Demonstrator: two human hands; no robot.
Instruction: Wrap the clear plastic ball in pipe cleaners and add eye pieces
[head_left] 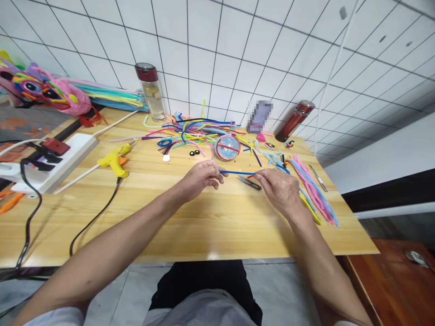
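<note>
Holding slim straight blue pipe cleaner (239, 172) above pale wood-grain desk (204, 226), stretched almost level between left hand (205, 176) and right hand (280, 188). Left hand pinching one end, lower fingers loosely curled; right hand closed over other end, knuckles up. Dark-handled metal snips (248, 182) lying on desk just beside right hand. Beyond pipe cleaner, red-banded clear round ball (228, 144), in front of tangled heap of multicoloured pipe cleaners (200, 126). Yellow glue gun (114, 160) well left of left hand; pink and light-blue bundle (314, 192) right of right hand.
</note>
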